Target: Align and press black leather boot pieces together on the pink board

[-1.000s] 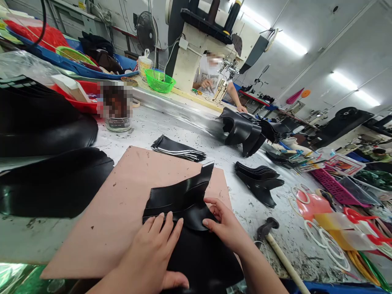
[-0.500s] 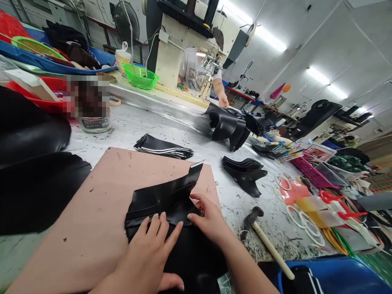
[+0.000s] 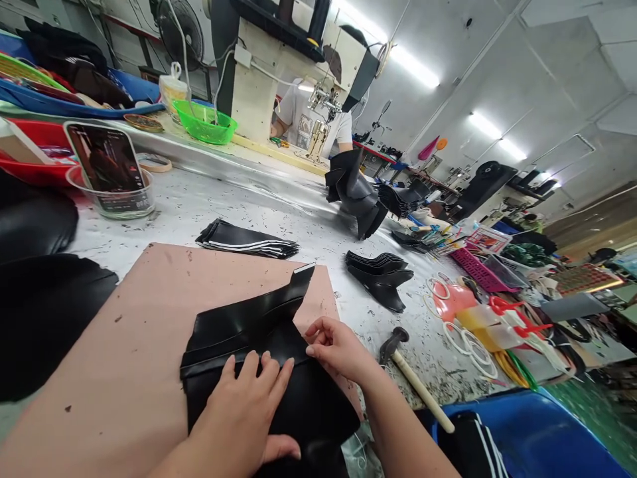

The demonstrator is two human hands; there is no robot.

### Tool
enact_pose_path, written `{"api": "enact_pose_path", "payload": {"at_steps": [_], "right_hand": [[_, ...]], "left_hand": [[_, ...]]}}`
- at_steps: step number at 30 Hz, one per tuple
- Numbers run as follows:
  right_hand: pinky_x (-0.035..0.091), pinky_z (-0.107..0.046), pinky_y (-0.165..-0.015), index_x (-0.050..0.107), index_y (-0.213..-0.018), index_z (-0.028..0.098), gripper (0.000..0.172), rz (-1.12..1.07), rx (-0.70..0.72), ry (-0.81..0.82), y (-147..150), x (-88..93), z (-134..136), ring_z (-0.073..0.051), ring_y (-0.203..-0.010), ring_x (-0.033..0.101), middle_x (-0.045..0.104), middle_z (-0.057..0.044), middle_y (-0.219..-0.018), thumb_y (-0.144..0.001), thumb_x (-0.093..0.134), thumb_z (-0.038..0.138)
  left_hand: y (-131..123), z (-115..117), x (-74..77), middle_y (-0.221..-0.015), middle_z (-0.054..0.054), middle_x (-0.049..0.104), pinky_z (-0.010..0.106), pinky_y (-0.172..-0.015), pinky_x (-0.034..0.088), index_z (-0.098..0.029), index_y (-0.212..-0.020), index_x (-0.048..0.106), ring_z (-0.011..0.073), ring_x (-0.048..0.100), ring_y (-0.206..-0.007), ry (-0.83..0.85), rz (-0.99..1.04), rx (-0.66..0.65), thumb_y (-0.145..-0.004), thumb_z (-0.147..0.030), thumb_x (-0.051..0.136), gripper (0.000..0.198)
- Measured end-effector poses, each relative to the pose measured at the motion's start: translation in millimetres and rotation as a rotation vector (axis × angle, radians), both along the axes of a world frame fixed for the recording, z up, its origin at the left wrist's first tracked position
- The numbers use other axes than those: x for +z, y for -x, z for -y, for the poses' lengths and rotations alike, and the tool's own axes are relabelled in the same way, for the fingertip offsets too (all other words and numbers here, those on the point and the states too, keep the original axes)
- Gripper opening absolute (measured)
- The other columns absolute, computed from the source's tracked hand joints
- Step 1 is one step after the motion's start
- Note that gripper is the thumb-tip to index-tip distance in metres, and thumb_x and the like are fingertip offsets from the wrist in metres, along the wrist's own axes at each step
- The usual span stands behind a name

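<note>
A black leather piece [image 3: 318,401], seamed with a strip that sticks up at its far end, lies on a pinkish-tan board [image 3: 144,318]. Spread flat on the leather just below the seam is my left hand [image 3: 249,401], fingers apart and thumb out to the side. My right hand [image 3: 341,348] is closed in a pinch at the leather's right edge, thumb against fingers. A hammer [image 3: 415,378] with a pale wooden handle rests to the right of my right forearm.
Stacked black pieces with white edges [image 3: 249,239] and curved black pieces [image 3: 378,275] lie beyond the board. A phone [image 3: 105,156] leans in a clear tub at left. Glue bottles [image 3: 485,325] and a blue bin [image 3: 537,428] are right. Opposite, a person sits behind a sewing machine [image 3: 259,79].
The view has shifted, moving things leftward. My right hand has drawn slightly away from the seam, and the leather's right side now shows more. The co-worker's hand beside the far black pieces has gone from view.
</note>
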State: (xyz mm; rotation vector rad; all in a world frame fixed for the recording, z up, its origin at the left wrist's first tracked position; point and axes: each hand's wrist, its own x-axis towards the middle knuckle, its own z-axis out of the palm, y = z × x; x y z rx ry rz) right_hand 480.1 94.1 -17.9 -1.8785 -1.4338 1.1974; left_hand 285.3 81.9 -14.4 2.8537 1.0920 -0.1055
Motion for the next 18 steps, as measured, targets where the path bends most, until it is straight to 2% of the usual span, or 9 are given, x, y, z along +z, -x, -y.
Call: {"api": "enact_pose_path", "payload": {"at_steps": [5, 9, 11, 13, 15, 16, 18], "right_hand": [[0.040, -0.026, -0.055, 0.053, -0.078, 0.022, 0.020, 0.191, 0.100, -0.068, -1, 7.4, 2, -0.014, -0.058, 0.050, 0.051, 0.007, -0.060, -0.067, 0.066, 0.012], [0.042, -0.036, -0.078, 0.058, -0.086, 0.021, 0.017, 0.356, 0.189, -0.250, 6, 8.1, 16, -0.022, -0.088, 0.053, 0.058, -0.004, -0.089, -0.073, 0.062, 0.009], [0.042, -0.039, -0.082, 0.063, -0.092, 0.020, 0.021, 0.453, 0.273, -0.366, 12, 0.6, 31, -0.023, -0.090, 0.053, 0.060, -0.007, -0.092, -0.082, 0.050, 0.006], [0.044, -0.039, -0.078, 0.062, -0.108, 0.019, 0.034, 0.607, 0.340, -0.516, 19, -10.4, 48, -0.024, -0.085, 0.054, 0.062, -0.010, -0.091, -0.086, 0.039, 0.005], [0.046, -0.040, -0.076, 0.054, -0.124, 0.016, 0.045, 0.760, 0.353, -0.645, 25, -20.2, 61, -0.025, -0.085, 0.055, 0.063, -0.012, -0.095, -0.084, 0.037, 0.003], [0.046, -0.042, -0.077, 0.051, -0.128, 0.015, 0.049, 0.810, 0.339, -0.674, 28, -23.1, 65, -0.026, -0.085, 0.056, 0.064, -0.013, -0.097, -0.082, 0.039, 0.002], [0.047, -0.044, -0.077, 0.055, -0.124, 0.017, 0.049, 0.794, 0.271, -0.613, 30, -22.5, 64, -0.028, -0.084, 0.057, 0.063, -0.013, -0.094, -0.079, 0.042, 0.004]], "left_hand": [[-2, -3, 6.3, -0.115, 0.019, 0.064, 0.057, -0.083, 0.049, -0.021, -0.127, 0.053, 0.0362, 0.059, -0.100, -0.012, 0.008, -0.020, -0.060, -0.058, 0.074, 0.079], [-2, -4, 4.7, -0.116, 0.019, 0.064, 0.056, -0.084, 0.049, -0.022, -0.128, 0.051, 0.0361, 0.059, -0.101, -0.030, -0.007, -0.033, -0.061, -0.055, 0.075, 0.079], [3, -6, 1.8, -0.118, 0.017, 0.063, 0.054, -0.085, 0.050, -0.023, -0.129, 0.050, 0.0360, 0.059, -0.103, -0.034, 0.001, -0.038, -0.061, -0.056, 0.074, 0.079], [15, -10, -4.6, -0.120, 0.016, 0.063, 0.050, -0.086, 0.051, -0.021, -0.127, 0.052, 0.0349, 0.059, -0.105, -0.053, 0.059, -0.081, -0.065, -0.061, 0.069, 0.076], [36, -14, -16.7, -0.119, 0.014, 0.064, 0.043, -0.086, 0.052, -0.018, -0.122, 0.057, 0.0324, 0.061, -0.105, -0.128, 0.154, -0.103, -0.072, -0.066, 0.058, 0.070], [48, -16, -25.1, -0.118, 0.014, 0.064, 0.039, -0.086, 0.052, -0.016, -0.119, 0.060, 0.0310, 0.061, -0.105, -0.186, 0.203, -0.093, -0.076, -0.067, 0.051, 0.067], [72, -19, -45.2, -0.116, 0.009, 0.066, 0.034, -0.083, 0.052, -0.020, -0.117, 0.062, 0.0272, 0.064, -0.102, -0.321, 0.269, -0.034, -0.080, -0.064, 0.047, 0.059]]}}
